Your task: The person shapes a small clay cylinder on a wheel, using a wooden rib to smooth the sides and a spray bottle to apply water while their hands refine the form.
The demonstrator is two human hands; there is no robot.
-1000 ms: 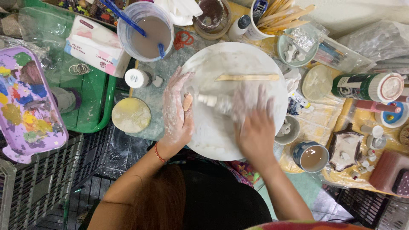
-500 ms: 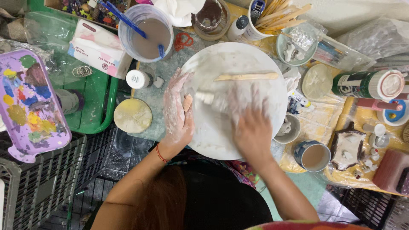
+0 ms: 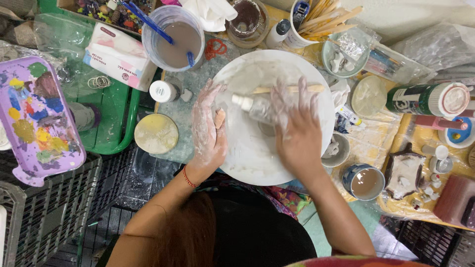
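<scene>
A large round white plate [image 3: 247, 158], smeared with pale slip, lies in front of me. My left hand [image 3: 207, 131], coated in white, rests on the plate's left rim and pinches a small tan sponge piece [image 3: 220, 118]. My right hand [image 3: 297, 131] lies on the plate with its fingers spread over a small clear bottle [image 3: 255, 107] whose white cap points left. A wooden stick [image 3: 277, 89] lies across the plate just beyond the fingertips.
A cup of murky water with blue brushes [image 3: 173, 39] and a tissue box [image 3: 118, 54] stand at the upper left. A purple paint palette [image 3: 34, 113] sits far left over a green tray [image 3: 116, 128]. A round yellowish lid [image 3: 156, 133], small cups [image 3: 363, 180] and a green tube [image 3: 425, 99] crowd the sides.
My right hand has slid farther up over the bottle, and the bottle has shifted slightly away from me. The left hand has stayed at the plate's rim.
</scene>
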